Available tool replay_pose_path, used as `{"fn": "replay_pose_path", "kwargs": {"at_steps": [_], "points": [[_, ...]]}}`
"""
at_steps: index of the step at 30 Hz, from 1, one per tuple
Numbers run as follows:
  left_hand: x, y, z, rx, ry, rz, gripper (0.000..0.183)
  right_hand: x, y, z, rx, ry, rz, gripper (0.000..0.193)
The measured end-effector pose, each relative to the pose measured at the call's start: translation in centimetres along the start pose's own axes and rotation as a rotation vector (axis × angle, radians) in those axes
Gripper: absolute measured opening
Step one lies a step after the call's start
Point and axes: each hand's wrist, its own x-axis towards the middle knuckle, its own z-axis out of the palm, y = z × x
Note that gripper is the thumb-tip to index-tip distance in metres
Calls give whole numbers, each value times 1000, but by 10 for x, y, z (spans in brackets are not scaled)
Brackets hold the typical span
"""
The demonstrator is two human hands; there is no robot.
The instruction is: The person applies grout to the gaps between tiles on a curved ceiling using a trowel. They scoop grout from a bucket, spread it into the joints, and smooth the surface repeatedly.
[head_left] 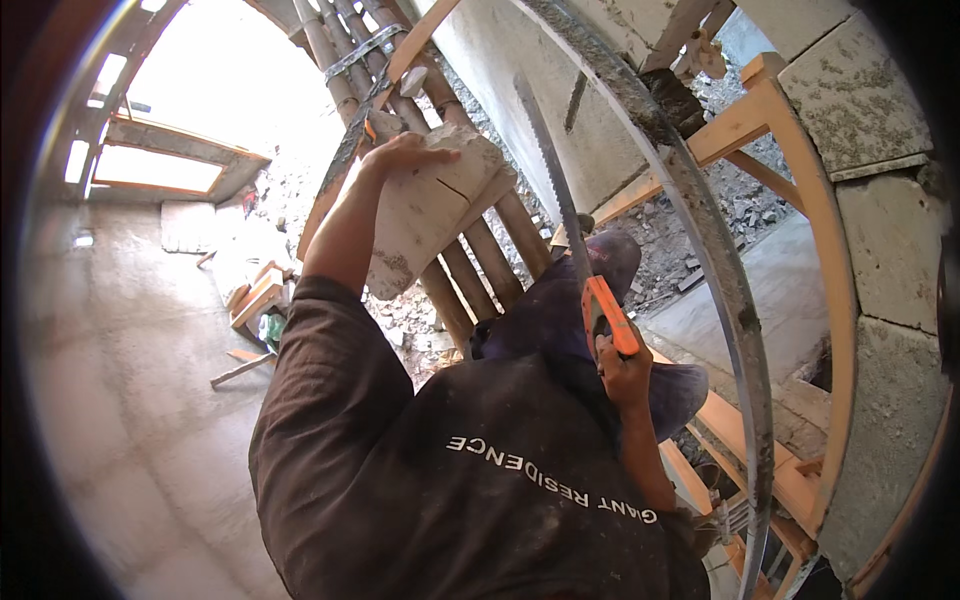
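Observation:
My left hand grips the far edge of a pale concrete block, its thumb lying on the upper face and its other fingers partly hidden. A short dark line, like a cut, runs across that face. The block lies on a row of bamboo poles. My right hand is closed round the orange handle of a handsaw. The saw's long toothed blade points up and away, to the right of the block and apart from it.
A long grey bar arches across the right side. Beyond it stand wooden framing and a block wall. Rubble covers the ground there. Scrap wood lies on the concrete floor at left.

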Motion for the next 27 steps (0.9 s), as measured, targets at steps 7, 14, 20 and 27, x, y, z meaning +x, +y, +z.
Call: {"fn": "replay_pose_path", "kwargs": {"at_steps": [7, 14, 20, 27], "points": [[3, 10, -8, -73, -105, 118, 87, 32, -21, 5, 91, -15, 21, 41], [-68, 27, 13, -104, 270, 311, 97, 17, -12, 1, 113, 8, 25, 42], [-113, 43, -21, -370, 674, 286, 101, 3, -24, -13, 144, 92, -1, 38], [-77, 20, -28, -526, 1094, 426, 110, 7, -83, -9, 34, 37, -363, 19]]}}
